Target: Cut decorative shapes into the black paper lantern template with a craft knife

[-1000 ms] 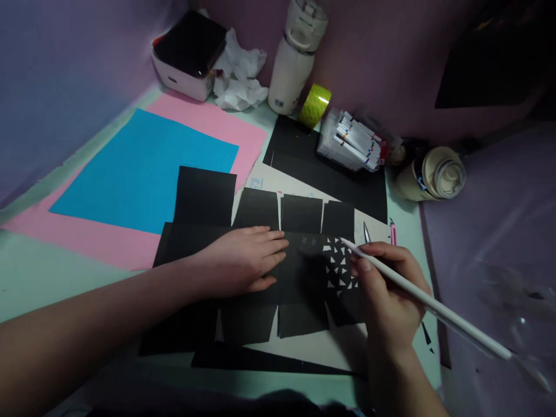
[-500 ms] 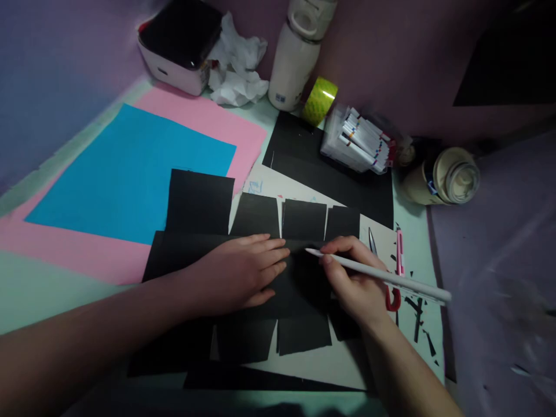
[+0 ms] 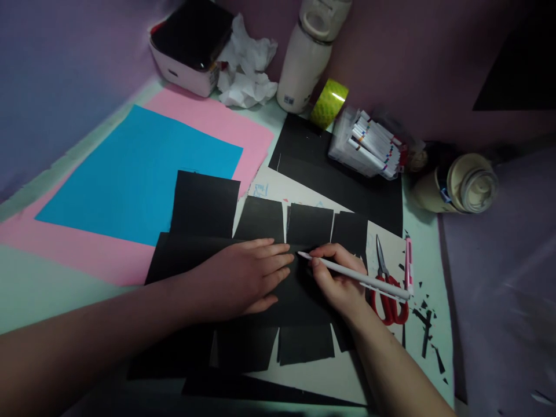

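left hand (image 3: 252,281): bare, slim fingers (image 3: 277,263) | left forearm (image 3: 130,310), behind fingers: bare | right hand (image 3: 341,289): bare | right forearm (image 3: 393,359), behind fingers: bare

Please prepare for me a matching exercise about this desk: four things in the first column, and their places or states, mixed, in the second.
1. Scissors
2. White pen
3. Left hand
4. Blue sheet

A. Rests palm down on the cut black paper
B. Lies on the pink sheet
C. Has red handles
D. Is held in the right hand

Right pairs: 1-C, 2-D, 3-A, 4-B
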Motion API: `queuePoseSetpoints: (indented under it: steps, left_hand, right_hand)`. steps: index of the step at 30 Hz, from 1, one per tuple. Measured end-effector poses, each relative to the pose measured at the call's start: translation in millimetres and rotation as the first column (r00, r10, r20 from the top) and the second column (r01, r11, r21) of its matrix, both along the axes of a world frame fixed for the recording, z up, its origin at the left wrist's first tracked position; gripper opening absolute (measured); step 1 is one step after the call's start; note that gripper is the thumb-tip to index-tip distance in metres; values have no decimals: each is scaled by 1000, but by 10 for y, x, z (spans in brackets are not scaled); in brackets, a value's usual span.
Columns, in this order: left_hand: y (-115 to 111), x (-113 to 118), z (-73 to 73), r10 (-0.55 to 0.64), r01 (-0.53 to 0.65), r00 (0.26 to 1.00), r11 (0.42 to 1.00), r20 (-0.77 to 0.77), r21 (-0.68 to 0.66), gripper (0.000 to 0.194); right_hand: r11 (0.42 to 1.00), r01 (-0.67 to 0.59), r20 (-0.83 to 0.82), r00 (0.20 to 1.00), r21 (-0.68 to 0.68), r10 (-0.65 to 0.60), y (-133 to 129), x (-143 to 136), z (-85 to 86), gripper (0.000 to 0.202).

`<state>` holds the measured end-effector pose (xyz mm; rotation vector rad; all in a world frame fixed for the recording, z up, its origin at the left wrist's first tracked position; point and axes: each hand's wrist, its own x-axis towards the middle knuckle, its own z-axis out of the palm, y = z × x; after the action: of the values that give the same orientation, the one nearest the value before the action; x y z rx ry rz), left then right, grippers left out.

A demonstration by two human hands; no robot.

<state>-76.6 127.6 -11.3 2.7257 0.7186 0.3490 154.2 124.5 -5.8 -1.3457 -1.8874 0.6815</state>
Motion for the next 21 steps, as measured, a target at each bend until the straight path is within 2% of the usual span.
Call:
queuePoseSetpoints:
  steps: [11, 21]
  left_hand:
    - [6, 8, 41, 8, -8, 1000, 1000, 21, -15, 38]
    - [-1, 8, 23, 11, -11, 1000, 1000, 5, -16, 39]
  right_hand:
    - [1000, -4, 18, 1000, -2, 4, 12, -22, 10, 5]
    - [999, -31, 51, 998, -29, 33, 16, -11, 30, 10]
